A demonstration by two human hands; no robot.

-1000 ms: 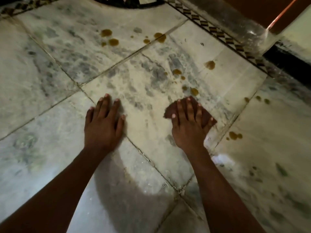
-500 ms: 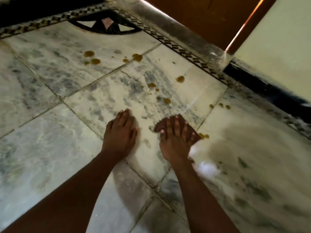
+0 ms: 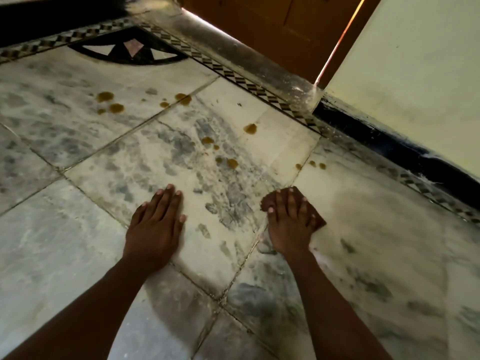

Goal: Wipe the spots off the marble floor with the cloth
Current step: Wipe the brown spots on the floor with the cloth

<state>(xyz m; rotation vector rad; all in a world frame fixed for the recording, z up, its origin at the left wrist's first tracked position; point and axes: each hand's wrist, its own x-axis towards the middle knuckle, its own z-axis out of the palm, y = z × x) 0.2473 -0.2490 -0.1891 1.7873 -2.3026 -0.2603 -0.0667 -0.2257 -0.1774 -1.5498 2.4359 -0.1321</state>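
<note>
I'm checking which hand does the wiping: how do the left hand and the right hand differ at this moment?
The right hand presses flat on a brown cloth; the left hand lies bare on the marble floor, nothing under it. The right hand lies across a tile joint, nearer the three small spots; the left hand sits on the middle tile, farther from any spots. Both are palm down, fingers extended and pointing away from the person.
</note>
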